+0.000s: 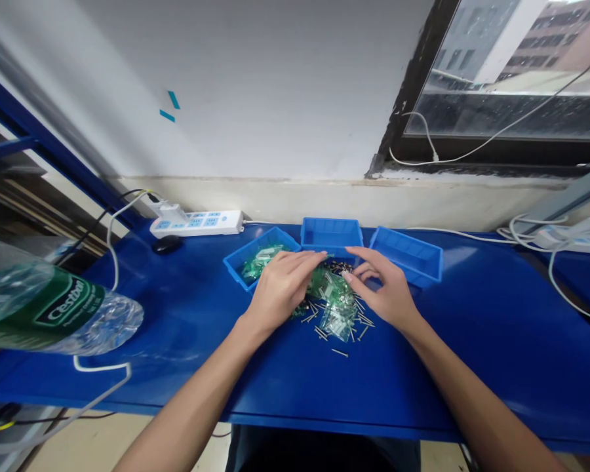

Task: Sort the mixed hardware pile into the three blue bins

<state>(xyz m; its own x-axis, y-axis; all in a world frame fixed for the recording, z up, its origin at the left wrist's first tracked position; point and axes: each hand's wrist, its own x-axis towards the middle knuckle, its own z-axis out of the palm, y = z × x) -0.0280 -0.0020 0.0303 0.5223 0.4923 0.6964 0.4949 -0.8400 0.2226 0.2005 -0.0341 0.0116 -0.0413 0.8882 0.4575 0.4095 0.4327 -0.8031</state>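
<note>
A pile of loose screws (364, 319) and small clear-and-green plastic packets (338, 308) lies on the blue table. My left hand (286, 282) is at the pile's left side, palm down, fingers together and pointing right; what lies beneath them is hidden. On the right side, my right hand (381, 285) has its thumb and fingers apart over the screws, with nothing visible between them. Behind my left hand, a blue bin (236, 265) holds green packets. Two more blue bins, one in the middle (332, 233) and one at the right (408, 254), show bare insides.
A large water bottle (63, 305) juts in at the left. Near the wall are a white power strip (206, 223) and a black object (166, 244). White cables (560, 244) lie at the right rear. The table's front edge (324, 426) runs before me.
</note>
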